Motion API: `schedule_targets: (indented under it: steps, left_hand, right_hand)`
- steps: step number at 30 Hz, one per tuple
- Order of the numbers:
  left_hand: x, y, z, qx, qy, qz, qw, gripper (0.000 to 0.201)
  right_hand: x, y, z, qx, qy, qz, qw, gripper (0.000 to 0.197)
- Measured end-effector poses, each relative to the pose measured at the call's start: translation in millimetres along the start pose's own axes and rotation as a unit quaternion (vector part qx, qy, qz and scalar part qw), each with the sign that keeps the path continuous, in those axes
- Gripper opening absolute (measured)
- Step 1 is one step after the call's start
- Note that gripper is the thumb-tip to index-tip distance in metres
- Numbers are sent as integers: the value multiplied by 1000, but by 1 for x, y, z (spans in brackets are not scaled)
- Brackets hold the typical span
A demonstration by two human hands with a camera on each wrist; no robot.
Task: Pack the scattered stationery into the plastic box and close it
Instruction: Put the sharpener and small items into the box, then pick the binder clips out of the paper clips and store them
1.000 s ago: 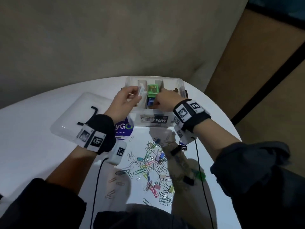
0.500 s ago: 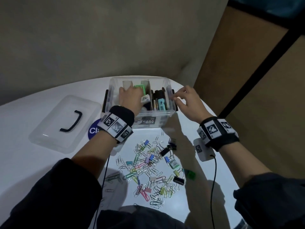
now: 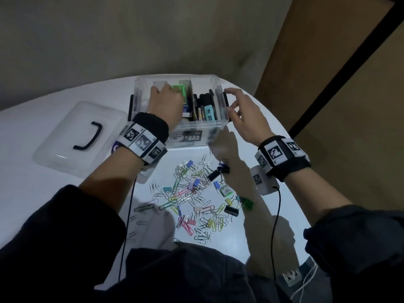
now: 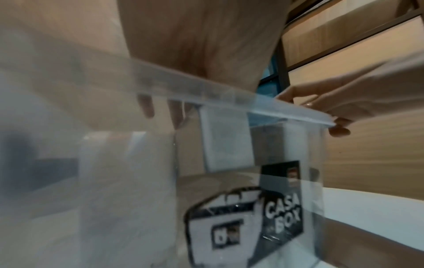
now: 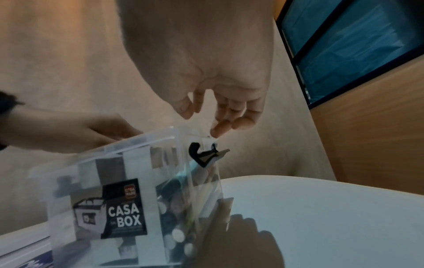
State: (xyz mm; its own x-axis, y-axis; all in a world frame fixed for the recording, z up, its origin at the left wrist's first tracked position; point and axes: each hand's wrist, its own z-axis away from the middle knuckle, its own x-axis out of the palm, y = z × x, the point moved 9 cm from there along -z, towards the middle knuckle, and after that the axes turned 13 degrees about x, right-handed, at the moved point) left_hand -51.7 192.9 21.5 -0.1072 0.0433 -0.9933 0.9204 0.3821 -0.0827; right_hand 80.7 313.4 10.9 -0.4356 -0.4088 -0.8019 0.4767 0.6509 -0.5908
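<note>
The clear plastic box [image 3: 196, 127] stands open at the table's far side, with pens and markers [image 3: 207, 106] in its right compartment and a green item [image 3: 180, 89] in the middle. My left hand [image 3: 166, 101] reaches down into the left compartment. Its fingers [image 4: 146, 107] show only blurred through the wall, so any hold is hidden. My right hand [image 3: 236, 103] hovers at the box's right end, fingers loosely spread and empty. Its fingertips [image 5: 218, 130] are at the rim, just above the black latch [image 5: 199, 154]. Paper clips and binder clips [image 3: 192, 193] lie scattered in front of the box.
The clear lid [image 3: 80, 136] with its black handle lies flat on the table, left of the box. The round white table [image 3: 262, 215] ends close behind and right of the box. A wooden panel [image 3: 349, 106] stands to the right. Wrist cables hang over the clips.
My right hand has come out of the box and moved to its right end. My left hand, which held a small white item at the rim, has gone down into the left compartment.
</note>
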Motion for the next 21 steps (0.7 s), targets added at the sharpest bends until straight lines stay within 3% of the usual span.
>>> schedule_targets:
  steps: [3,5,6,8,10,12,16,21]
  left_hand:
    - [-40,15,38,13,220,68,973,24]
    - [-46,40,62,34,277,133,951,17]
    - [-37,55,68,50,253,159,953,15]
    - [3,82,71,54,118,192,973,11]
    - [45,96,71,33,-22,220,975,16]
    - [68,106,68,20,-103,251,962,20]
    - [71,145,65,126,-142,222,956,31]
    - [93,185,82,265,-215,182,922,41]
  right_hand:
    - [-6,27,2,72,-23,30,997,26]
    - [13,39,12,63,-147,86,983,21]
    - [29,43,23,45,-216,122,968,23]
    - [57,51,42,7,-283,191,940,31]
    - [74,52,54,-25,-283,205,937,41]
    - [84,51,62,-52,-272,210,938,44]
    - [72,52,57,-43,-184,209,959,25]
    - [60,82,52,-4,-182,203,962,23]
